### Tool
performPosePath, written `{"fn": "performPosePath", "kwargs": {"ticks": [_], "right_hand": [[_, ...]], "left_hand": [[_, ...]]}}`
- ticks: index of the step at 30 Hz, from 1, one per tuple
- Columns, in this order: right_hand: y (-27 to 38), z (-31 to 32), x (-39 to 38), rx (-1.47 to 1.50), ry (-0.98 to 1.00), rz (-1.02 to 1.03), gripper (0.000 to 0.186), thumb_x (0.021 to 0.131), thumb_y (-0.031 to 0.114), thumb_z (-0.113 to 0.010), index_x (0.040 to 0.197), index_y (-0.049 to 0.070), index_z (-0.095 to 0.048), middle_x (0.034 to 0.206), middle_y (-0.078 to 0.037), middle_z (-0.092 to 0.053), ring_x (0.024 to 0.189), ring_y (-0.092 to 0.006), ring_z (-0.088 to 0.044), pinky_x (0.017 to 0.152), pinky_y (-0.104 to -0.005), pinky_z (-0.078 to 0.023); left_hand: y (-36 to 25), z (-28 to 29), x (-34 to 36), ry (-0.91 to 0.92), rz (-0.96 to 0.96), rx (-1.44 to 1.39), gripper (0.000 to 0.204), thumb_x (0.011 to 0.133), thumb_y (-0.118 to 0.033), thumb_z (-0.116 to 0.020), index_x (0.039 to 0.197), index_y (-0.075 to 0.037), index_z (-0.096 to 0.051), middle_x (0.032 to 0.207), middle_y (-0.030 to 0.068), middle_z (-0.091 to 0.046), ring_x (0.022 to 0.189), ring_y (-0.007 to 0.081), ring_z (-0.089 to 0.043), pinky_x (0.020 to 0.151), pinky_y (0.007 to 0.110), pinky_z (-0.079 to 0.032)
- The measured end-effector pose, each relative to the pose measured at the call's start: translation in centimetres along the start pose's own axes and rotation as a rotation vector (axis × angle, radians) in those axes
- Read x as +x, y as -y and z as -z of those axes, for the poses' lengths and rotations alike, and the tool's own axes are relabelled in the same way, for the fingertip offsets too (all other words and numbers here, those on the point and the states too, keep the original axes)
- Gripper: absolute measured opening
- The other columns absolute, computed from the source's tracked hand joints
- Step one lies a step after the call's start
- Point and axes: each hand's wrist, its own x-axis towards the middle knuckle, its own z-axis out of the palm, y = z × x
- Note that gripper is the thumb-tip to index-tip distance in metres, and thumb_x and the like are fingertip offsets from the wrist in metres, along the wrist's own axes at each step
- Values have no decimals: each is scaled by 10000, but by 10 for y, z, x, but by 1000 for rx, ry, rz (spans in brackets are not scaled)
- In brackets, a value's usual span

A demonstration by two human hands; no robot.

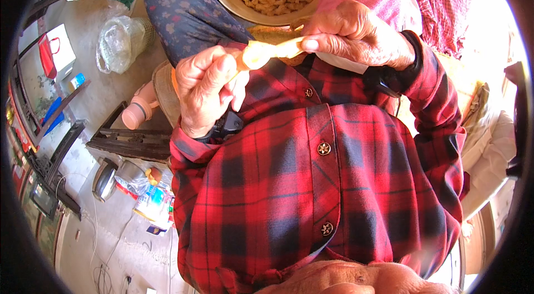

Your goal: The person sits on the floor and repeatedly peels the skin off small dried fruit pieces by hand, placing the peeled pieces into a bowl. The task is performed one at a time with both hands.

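Upper centre of frame: fingertips of the left hand [208, 88] and right hand [356, 35] pinch opposite ends of the pale strip [263, 54]. Probably light, soft, tearable; grip ends gently.

A pale yellow strip [286, 48] spans between the left hand [210, 84] and right hand [356, 38], tilting up rightward. Its left part looks wider.

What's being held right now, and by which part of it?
A pale yellow strip, by its ends: the left grip has one, the right grip the other.
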Motion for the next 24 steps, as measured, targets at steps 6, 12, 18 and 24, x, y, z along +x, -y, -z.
{"fn": "performPosePath", "kwargs": {"ticks": [6, 12, 18, 24], "right_hand": [[-1, 0, -1, 109, 57, 78, 223, 973, 182, -598, 919, -21, -672, 688, -110, -620, 623, -192, -596, 581, -310, -425], [-3, 1, 1, 105, -50, -41, 295, 987, 231, -585, 854, -27, -642, 646, -45, -523, 645, -108, -480, 598, -294, -408], [-8, 3, 0, 109, -39, -82, 356, 992, 244, -578, 762, -27, -572, 613, -18, -415, 644, -73, -384, 575, -322, -362], [-11, 8, 2, 67, -35, -69, 358, 990, 250, -580, 764, -27, -574, 605, -35, -432, 624, -86, -396, 568, -327, -363]], "left_hand": [[3, 0, -18, -7, -106, -211, 351, 1006, -217, -500, 725, -9, -506, 566, 21, -440, 426, 97, -432, 343, 233, -380], [2, 14, -4, -57, -2, 46, 359, 1019, -287, -493, 913, 41, -592, 626, 48, -509, 538, 135, -493, 481, 299, -461], [-10, 11, 26, -98, -158, 919, 378, 855, -258, -710, 1110, 1, -606, 1036, 79, -652, 910, 156, -616, 869, 303, -484], [-6, -2, 47, 94, -91, 989, 204, 908, -147, -659, 1050, -3, -636, 838, 45, -671, 762, 92, -616, 719, 247, -484]]}}
